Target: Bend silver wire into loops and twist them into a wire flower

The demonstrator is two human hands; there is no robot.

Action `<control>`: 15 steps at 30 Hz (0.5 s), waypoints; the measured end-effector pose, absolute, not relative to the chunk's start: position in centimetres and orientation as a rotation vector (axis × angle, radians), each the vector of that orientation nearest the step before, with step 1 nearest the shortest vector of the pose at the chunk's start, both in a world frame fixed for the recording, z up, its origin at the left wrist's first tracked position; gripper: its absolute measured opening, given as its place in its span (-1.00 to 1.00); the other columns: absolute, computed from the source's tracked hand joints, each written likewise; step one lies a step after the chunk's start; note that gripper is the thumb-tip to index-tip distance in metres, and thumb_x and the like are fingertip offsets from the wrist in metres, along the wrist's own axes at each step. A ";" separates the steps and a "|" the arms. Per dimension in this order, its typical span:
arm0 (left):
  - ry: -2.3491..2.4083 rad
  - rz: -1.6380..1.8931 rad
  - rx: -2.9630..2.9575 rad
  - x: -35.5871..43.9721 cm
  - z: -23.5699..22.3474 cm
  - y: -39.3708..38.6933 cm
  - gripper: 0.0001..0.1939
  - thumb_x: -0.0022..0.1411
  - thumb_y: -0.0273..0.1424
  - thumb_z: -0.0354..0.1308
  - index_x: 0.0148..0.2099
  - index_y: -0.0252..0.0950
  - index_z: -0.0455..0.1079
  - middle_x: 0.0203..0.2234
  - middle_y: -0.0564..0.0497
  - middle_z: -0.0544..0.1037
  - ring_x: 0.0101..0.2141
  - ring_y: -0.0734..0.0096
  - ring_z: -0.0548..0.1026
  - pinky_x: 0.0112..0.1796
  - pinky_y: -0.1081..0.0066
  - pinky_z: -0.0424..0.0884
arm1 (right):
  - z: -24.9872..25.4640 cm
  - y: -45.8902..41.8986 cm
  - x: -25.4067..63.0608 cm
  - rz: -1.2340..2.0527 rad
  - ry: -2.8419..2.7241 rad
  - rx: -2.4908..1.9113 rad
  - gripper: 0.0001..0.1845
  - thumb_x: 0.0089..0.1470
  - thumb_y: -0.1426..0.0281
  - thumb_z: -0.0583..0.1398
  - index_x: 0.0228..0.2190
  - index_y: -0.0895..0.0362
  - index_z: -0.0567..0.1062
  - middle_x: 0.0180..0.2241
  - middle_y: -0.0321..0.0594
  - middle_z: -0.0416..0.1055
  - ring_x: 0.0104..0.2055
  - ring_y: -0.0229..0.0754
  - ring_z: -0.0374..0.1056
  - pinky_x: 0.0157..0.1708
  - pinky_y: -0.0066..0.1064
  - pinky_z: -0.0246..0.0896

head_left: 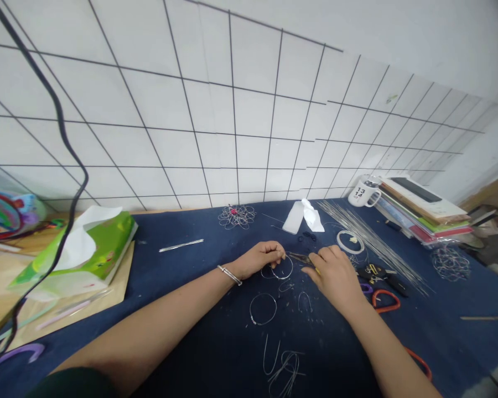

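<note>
With my left hand point(266, 257) I pinch a wire ring point(292, 268) between thumb and fingers, over the blue cloth point(182, 221); I judge this one is not finished. A second ring point(252, 319) lies nearer to me, its circle looking complete, and bent wires point(289, 371) seem unused. My right hand point(334, 273) is closed around pliers point(301, 258), tips towards the left. Both forearms reach forward, converging.

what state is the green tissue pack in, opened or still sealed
Opened: a white tissue sticks out from the top of the green tissue pack.
</note>
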State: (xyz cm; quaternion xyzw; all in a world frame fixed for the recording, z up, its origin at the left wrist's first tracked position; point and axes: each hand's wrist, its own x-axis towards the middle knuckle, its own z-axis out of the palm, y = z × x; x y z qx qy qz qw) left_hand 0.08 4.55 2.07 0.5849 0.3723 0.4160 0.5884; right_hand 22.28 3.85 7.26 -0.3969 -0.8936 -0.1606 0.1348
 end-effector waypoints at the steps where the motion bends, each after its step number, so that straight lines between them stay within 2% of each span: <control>1: 0.865 0.957 1.371 0.0 2.0 4.6 -0.74 0.12 -0.25 0.05 -0.32 -0.39 0.33 -0.52 0.06 0.34 -0.53 0.60 0.26 -0.43 0.51 0.24 | 7.3 4.0 22.5 -0.463 -2.584 -1.158 -0.74 0.06 0.23 0.09 -0.35 0.14 0.44 -0.45 -0.15 0.27 -0.28 -0.13 0.13 -0.32 -0.33 -0.01; 15: 0.828 0.804 1.465 -0.3 2.0 4.7 -0.73 0.16 -0.26 0.02 -0.29 -0.39 0.37 -0.52 0.03 0.38 -0.54 0.60 0.29 -0.44 0.52 0.26 | 7.2 3.6 22.0 -0.284 -2.669 -1.137 -0.76 0.03 0.21 0.12 -0.35 0.12 0.43 -0.41 -0.18 0.28 -0.25 -0.14 0.13 -0.30 -0.32 0.02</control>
